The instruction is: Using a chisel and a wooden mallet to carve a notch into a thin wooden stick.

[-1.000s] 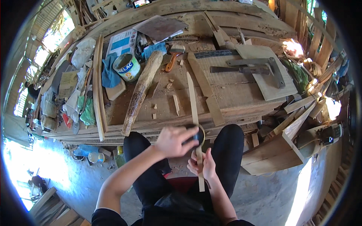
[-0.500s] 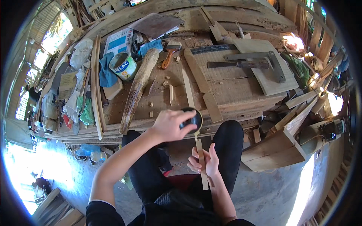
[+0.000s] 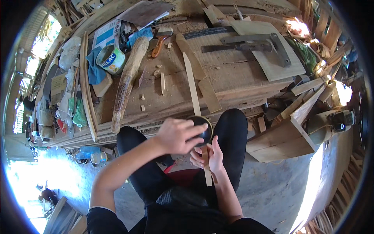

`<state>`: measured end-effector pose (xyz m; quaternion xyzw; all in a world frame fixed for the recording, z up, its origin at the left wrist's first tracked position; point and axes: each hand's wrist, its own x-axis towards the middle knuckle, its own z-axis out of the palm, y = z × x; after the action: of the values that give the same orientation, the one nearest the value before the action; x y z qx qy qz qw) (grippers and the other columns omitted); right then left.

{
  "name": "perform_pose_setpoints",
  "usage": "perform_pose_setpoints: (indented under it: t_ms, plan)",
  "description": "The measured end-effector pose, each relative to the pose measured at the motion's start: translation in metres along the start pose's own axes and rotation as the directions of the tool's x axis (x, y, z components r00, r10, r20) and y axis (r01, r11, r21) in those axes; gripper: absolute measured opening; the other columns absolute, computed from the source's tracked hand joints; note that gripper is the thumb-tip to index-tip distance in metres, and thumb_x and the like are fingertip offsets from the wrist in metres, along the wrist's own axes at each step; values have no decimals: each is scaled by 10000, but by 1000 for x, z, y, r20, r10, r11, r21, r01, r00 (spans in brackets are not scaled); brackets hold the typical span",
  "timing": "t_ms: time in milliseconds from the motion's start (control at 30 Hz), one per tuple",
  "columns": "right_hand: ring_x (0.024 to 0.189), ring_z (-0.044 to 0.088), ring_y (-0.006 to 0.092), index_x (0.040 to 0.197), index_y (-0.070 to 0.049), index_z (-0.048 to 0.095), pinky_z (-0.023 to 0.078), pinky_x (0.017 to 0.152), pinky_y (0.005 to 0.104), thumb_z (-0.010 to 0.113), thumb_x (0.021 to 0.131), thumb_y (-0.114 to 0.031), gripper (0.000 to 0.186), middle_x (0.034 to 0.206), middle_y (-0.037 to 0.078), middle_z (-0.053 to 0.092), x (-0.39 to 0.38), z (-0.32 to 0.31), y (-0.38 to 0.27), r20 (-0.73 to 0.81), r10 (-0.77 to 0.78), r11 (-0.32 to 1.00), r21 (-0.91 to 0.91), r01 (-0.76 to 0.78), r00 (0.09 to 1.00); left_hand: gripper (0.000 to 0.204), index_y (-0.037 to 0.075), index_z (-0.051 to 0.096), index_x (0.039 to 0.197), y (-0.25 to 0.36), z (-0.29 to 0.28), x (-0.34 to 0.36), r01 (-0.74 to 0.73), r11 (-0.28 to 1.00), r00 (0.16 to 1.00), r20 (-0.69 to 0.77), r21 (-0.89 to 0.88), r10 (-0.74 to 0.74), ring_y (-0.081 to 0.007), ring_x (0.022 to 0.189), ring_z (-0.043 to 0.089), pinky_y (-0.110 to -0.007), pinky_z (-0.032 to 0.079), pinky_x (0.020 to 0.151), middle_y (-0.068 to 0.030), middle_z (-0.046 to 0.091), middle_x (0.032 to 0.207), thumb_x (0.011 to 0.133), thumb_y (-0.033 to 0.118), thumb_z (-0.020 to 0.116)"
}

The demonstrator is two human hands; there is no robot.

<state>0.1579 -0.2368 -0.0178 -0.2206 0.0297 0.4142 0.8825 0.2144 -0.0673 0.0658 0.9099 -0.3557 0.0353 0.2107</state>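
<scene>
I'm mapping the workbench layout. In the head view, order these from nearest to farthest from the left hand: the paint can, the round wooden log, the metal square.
1. Round wooden log: up and left of the left hand, lying lengthwise on the bench.
2. Paint can: farther up-left, beside the blue cloth.
3. Metal square: far upper right, on a flat board.

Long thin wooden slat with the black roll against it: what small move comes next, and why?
Probably slide the black round roll a little along the long thin wooden slat: the left hand presses it onto the slat, just above where the right hand grips it.
</scene>
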Motion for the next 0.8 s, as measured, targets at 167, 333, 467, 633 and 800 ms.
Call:
perform_pose_setpoints:
  t_ms: [167,333,467,633,800]
  plan:
    - [419,274,76,703,-124,357,243,399,213,180,835,-822,732,515,-32,322,-2,2,-8,56,-25,1000,-16,26,998,333,118,683,1079,-73,-21,39,322,947,923,-226,5,-312,-300,736,678,-394,541,644,-122,699,951,819,327,678]
    - [411,286,80,712,-113,365,245,389,218,152,867,-785,722,515,-25,338,-5,-5,1,-46,-11,994,-106,7,999,348,122,683,1083,-4,-5,4,173,984,983,51,40,-175,-299,681,655,-384,529,596,-117,662,810,801,325,701]
    - [411,281,76,710,-111,364,241,386,222,153,859,-794,730,519,-28,337,-1,-3,-3,29,-58,990,-129,62,998,334,117,693,1067,-42,-13,29,177,981,966,-175,-81,-189,-301,690,659,-390,533,620,-121,676,835,797,313,704]
    - [406,283,73,703,-117,351,242,380,214,207,904,-728,659,514,-38,314,-7,1,0,-53,7,995,-98,-12,999,323,104,694,1053,-48,-8,26,118,990,981,-148,-75,-128,-305,708,664,-390,536,653,-122,690,862,800,305,692]
    - [407,340,57,734,-117,417,235,394,219,567,936,-300,311,518,-45,376,-5,-15,9,-9,-118,972,-208,114,993,331,152,696,1086,-3,-13,10,76,997,990,119,-31,-72,-281,617,651,-401,538,585,-93,645,716,790,298,681]
